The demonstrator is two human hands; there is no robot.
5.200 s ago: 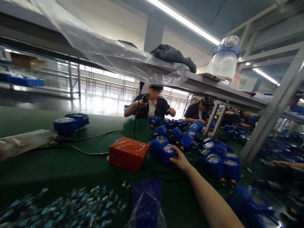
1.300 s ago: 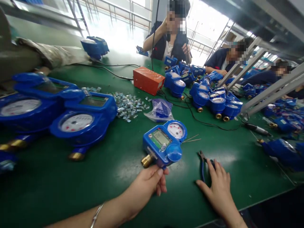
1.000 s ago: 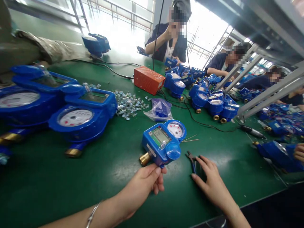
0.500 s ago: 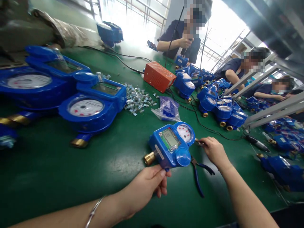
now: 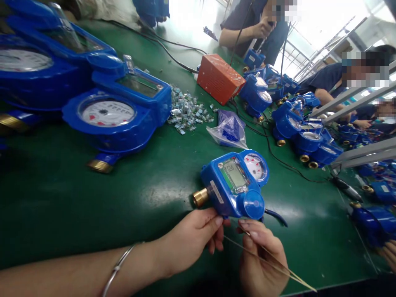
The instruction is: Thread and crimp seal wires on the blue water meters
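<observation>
A blue water meter (image 5: 232, 183) with a lit display, a round white dial and a brass threaded end rests on the green table in front of me. My left hand (image 5: 198, 235) is closed at its near lower edge, thumb on top and fingers curled underneath. Just right of it, my right hand (image 5: 262, 255) pinches a thin, pale wire (image 5: 278, 268). Its strands run from near the left fingertips and trail off to the lower right. Pliers with blue handles (image 5: 276, 216) lie behind the meter, mostly hidden by it.
Two larger-looking blue meters (image 5: 114, 119) stand close at left. Beyond are a heap of small clear pieces (image 5: 185, 111), a plastic bag with blue bits (image 5: 229, 131) and an orange box (image 5: 219, 78) with cables. More meters (image 5: 309, 138) crowd the right, where several people work.
My right hand has come from the meter's far right side to its near edge, now with the thin wire showing. My left hand stays at the meter. The view has shifted slightly.
</observation>
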